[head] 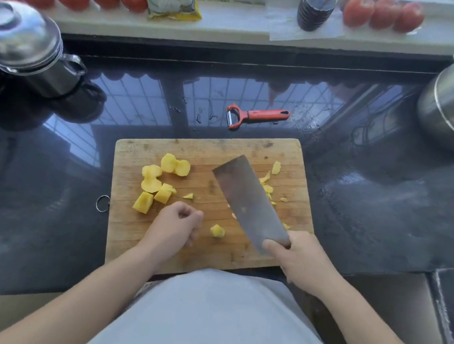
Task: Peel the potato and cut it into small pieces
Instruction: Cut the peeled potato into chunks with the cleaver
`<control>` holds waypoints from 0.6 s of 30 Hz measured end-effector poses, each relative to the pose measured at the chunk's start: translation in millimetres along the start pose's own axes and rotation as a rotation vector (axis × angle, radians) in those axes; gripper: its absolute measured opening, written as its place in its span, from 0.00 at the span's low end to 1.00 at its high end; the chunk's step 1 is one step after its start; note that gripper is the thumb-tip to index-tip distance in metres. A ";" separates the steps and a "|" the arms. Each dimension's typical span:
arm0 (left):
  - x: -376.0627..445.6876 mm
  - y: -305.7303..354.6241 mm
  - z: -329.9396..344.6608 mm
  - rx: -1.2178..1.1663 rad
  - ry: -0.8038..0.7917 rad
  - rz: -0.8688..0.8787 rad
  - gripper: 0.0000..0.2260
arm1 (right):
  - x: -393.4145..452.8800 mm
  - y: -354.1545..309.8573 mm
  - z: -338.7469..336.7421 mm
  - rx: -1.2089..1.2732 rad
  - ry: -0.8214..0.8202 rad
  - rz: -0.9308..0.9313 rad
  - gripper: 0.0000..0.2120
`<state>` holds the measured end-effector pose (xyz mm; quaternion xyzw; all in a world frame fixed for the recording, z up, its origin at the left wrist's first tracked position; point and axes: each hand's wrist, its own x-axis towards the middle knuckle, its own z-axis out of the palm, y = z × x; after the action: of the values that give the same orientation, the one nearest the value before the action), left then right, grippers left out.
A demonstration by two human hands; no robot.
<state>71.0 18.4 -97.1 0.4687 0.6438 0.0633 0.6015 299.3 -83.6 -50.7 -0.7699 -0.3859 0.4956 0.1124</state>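
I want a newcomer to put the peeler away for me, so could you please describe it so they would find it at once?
Start at the wooden cutting board in the middle of the dark countertop. Just beyond its far edge, toward the windowsill, lies the peeler, flat on the counter. It is the only red-orange tool there, with a long handle and a Y-shaped head holding a small metal blade.

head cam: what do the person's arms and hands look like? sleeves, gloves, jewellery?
Both forearms are bare up to the frame edge: no sleeves in view. The left hand and right hand wear no gloves, and no rings, watch or bracelet show on the visible sides. A light grey garment covers the torso between the arms.
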 end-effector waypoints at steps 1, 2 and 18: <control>-0.4 5.4 -1.4 -0.198 0.001 -0.015 0.09 | -1.5 -4.8 -4.7 0.102 -0.060 0.006 0.18; -0.5 12.0 -1.1 -0.427 -0.044 -0.045 0.11 | -2.9 -9.5 -7.6 0.192 -0.127 0.005 0.17; 8.6 24.9 -50.0 -0.629 -0.138 -0.180 0.16 | 8.4 -6.9 -5.5 0.596 -0.160 0.097 0.06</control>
<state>43.9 62.1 -73.8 0.2044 0.5892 0.1737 0.7621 302.4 -71.8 -49.8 -0.6791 -0.1941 0.6508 0.2786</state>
